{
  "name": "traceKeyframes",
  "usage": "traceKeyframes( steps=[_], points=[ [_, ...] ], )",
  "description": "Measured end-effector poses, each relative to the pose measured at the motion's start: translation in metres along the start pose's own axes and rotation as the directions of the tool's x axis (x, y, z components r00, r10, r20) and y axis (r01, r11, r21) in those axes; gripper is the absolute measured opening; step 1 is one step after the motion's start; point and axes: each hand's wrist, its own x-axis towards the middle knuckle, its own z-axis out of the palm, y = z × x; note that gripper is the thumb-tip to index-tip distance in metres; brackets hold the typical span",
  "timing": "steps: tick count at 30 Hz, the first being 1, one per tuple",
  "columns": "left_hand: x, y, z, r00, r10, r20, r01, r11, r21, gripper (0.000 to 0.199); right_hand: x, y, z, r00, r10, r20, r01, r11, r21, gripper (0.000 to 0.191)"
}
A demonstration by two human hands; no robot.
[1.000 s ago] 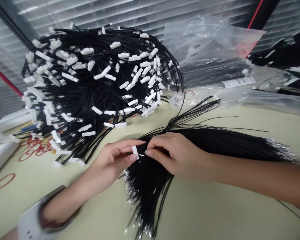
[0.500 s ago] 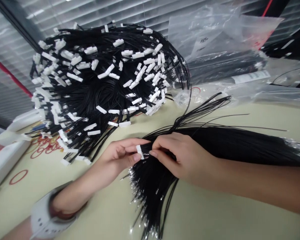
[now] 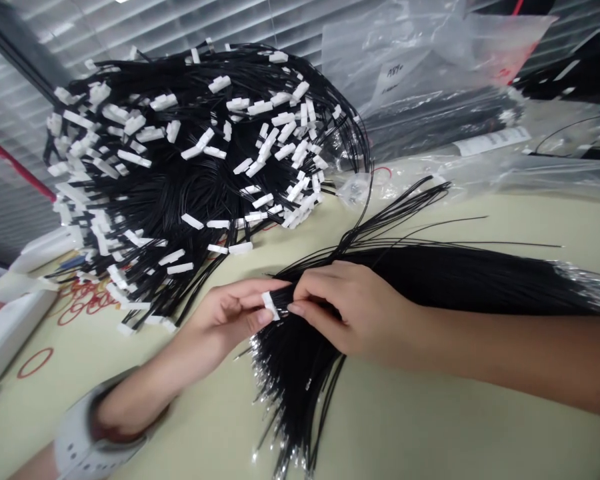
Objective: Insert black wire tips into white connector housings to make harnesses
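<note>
- So the left hand (image 3: 225, 319) is pinching a small white rectangular plastic connector (image 3: 270, 305) between thumb and index finger, both clamped on it. Same grip as half a second ago, nothing changing there that I can see.
- The right hand (image 3: 347, 307) is holding thumb and index fingertips together on the thin black wires (image 3: 283, 298) just behind that connector. Which strand they're gripping, I can't tell, it's too fine. That pinch is matching the earlier frames too.
- The connector is sitting just left of the right fingertips, above a thick fanned bundle of black wires with silvery tips (image 3: 300, 373). It's leaning a bit, with the short wires running out of it toward the right hand.
- Biggest difference: the whole view is shifting. Compared with half a second ago, most stuff is appearing further left, hands included. Against a full second ago, more of the white open box (image 3: 17, 333) is showing at the left edge.
- A second long bundle of black wires (image 3: 455, 277) is stretching off to the right, behind the right forearm.
- The big round heap of black wires with white connectors (image 3: 190, 193) is lying behind the left hand, looking unchanged.
- Red rubber bands (image 3: 87, 300) are lying left of the heap on the pale yellow-green table (image 3: 430, 427).
- Clear plastic bags (image 3: 425, 50) are resting at the back, near the grey slatted blinds (image 3: 280, 27).
</note>
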Motion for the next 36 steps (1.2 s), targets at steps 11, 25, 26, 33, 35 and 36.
traceKeyframes(
  steps=[11, 25, 26, 33, 35, 36],
  points=[
    [-0.009, 0.0, 0.011, 0.974, 0.22, -0.057, -0.178, 0.895, 0.409, 0.028, -0.005, -0.001, 0.004, 0.985, -0.169, 0.026, 0.17, 0.962, -0.212, 0.017],
    [-0.01, 0.003, 0.015, 0.978, 0.203, -0.055, -0.161, 0.888, 0.43, 0.031, -0.006, -0.002, 0.009, 0.957, -0.291, -0.004, 0.265, 0.876, -0.404, 0.014],
    [-0.01, 0.004, 0.015, 0.976, 0.214, -0.044, -0.174, 0.881, 0.439, 0.031, -0.006, -0.003, 0.009, 0.955, -0.298, -0.004, 0.271, 0.873, -0.405, 0.016],
    [-0.015, 0.006, 0.017, 0.962, 0.273, -0.021, -0.227, 0.838, 0.496, 0.033, -0.007, -0.005, 0.009, 0.931, -0.363, -0.038, 0.304, 0.829, -0.47, 0.018],
    [-0.014, 0.007, 0.019, 0.967, 0.252, -0.039, -0.201, 0.845, 0.496, 0.032, -0.006, -0.005, 0.009, 0.929, -0.368, -0.035, 0.308, 0.822, -0.479, 0.019],
    [-0.013, 0.007, 0.02, 0.971, 0.235, -0.054, -0.183, 0.865, 0.468, 0.031, -0.006, -0.005, 0.009, 0.933, -0.359, -0.03, 0.302, 0.824, -0.479, 0.018]
  ],
)
